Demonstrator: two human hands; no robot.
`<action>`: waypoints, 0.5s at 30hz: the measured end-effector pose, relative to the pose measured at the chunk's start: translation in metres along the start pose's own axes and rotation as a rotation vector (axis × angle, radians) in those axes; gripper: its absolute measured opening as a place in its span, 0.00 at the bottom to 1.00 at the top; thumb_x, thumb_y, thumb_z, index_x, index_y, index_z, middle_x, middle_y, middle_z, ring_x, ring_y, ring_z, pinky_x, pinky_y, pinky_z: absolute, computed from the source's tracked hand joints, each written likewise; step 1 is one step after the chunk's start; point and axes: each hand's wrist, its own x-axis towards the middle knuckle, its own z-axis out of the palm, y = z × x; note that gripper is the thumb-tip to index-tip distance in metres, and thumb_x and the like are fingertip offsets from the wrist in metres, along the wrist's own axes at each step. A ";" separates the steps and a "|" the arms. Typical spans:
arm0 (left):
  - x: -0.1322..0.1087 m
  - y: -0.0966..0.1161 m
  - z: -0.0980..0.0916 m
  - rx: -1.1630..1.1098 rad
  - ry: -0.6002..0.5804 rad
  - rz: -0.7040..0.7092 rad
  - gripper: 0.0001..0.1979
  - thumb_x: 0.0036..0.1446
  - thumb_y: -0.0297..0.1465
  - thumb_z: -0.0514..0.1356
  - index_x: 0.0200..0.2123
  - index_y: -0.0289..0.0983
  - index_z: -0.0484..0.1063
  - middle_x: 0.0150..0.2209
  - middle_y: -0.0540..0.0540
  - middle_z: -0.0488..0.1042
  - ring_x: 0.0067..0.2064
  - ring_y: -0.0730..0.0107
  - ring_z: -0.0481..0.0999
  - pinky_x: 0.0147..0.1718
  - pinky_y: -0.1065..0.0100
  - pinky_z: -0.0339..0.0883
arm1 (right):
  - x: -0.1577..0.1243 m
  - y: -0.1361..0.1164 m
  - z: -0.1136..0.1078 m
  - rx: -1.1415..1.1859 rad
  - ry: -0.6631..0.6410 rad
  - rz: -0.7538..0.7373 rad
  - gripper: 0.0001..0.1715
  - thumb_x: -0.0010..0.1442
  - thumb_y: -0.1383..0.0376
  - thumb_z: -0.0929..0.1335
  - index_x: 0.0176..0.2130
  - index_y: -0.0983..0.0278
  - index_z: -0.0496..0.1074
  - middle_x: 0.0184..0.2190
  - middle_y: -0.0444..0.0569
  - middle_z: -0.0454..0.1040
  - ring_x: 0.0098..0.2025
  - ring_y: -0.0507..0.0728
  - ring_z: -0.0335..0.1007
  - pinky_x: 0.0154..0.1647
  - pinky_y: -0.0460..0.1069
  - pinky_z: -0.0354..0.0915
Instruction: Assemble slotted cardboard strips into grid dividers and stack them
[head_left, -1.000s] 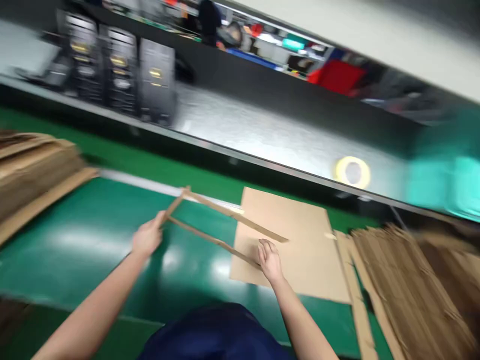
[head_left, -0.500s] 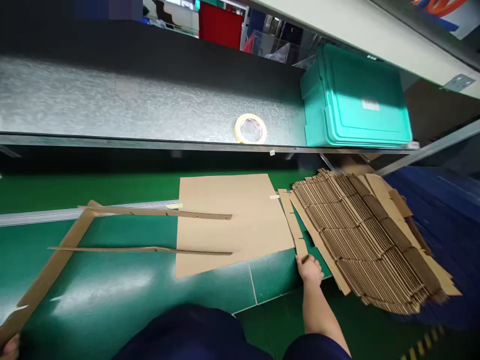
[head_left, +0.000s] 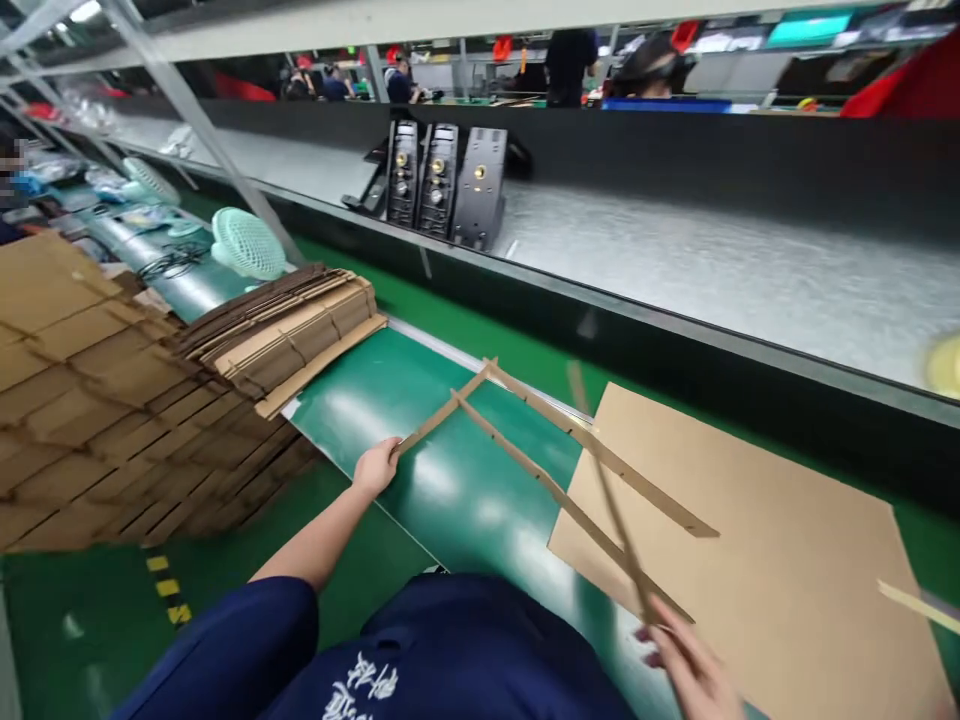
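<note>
My left hand (head_left: 376, 467) is closed on the near end of a slotted cardboard strip (head_left: 431, 422). Two long slotted strips, a far one (head_left: 630, 472) and a nearer one (head_left: 525, 462), cross that strip and reach right over a flat cardboard sheet (head_left: 787, 500). My right hand (head_left: 686, 655) grips the lower end of another cardboard strip (head_left: 611, 490), which is raised, slanting and blurred, across the two long strips.
Stacked cardboard partitions (head_left: 300, 335) lie on the green table (head_left: 480, 530) at left, beside a larger pile (head_left: 112, 400). A shelf (head_left: 637, 235) holding black parts (head_left: 439, 180) runs behind. People work beyond it.
The view has swung left. My right hand has taken up the strip from beside the right stack and brought it over to the long strips. My left hand still holds the crossing strip.
</note>
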 end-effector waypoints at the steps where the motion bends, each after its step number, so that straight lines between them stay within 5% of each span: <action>1: -0.001 -0.004 0.003 -0.026 0.009 0.011 0.17 0.62 0.31 0.50 0.54 0.41 0.67 0.54 0.46 0.72 0.51 0.67 0.73 0.50 0.68 0.65 | 0.005 -0.019 0.032 0.027 -0.169 -0.030 0.32 0.51 0.43 0.68 0.49 0.57 0.74 0.39 0.53 0.75 0.36 0.62 0.74 0.36 0.54 0.72; 3: -0.003 -0.009 0.007 -0.074 0.029 0.036 0.17 0.62 0.31 0.50 0.53 0.41 0.67 0.53 0.46 0.73 0.51 0.66 0.73 0.50 0.67 0.65 | 0.015 -0.045 0.081 0.043 -0.425 -0.032 0.31 0.49 0.43 0.69 0.47 0.57 0.76 0.38 0.52 0.75 0.34 0.60 0.73 0.32 0.53 0.71; 6: -0.003 -0.009 0.010 -0.135 0.057 0.059 0.15 0.63 0.31 0.50 0.51 0.40 0.68 0.50 0.45 0.74 0.50 0.66 0.74 0.48 0.67 0.65 | 0.029 -0.060 0.117 0.007 -0.606 0.024 0.33 0.48 0.42 0.71 0.47 0.58 0.77 0.36 0.51 0.74 0.32 0.58 0.71 0.29 0.51 0.69; 12: 0.006 0.001 0.014 -0.227 0.103 0.054 0.16 0.63 0.30 0.50 0.53 0.41 0.64 0.49 0.46 0.74 0.47 0.66 0.74 0.42 0.67 0.67 | 0.037 -0.053 0.115 -0.029 -0.621 0.072 0.34 0.49 0.42 0.70 0.49 0.59 0.77 0.31 0.50 0.73 0.32 0.57 0.70 0.29 0.50 0.67; 15: 0.009 0.006 0.014 -0.263 0.124 0.087 0.25 0.63 0.29 0.49 0.63 0.42 0.53 0.50 0.45 0.73 0.46 0.67 0.74 0.40 0.68 0.67 | 0.037 -0.051 0.113 -0.044 -0.640 0.129 0.34 0.51 0.43 0.70 0.50 0.60 0.76 0.28 0.50 0.74 0.31 0.57 0.69 0.30 0.50 0.67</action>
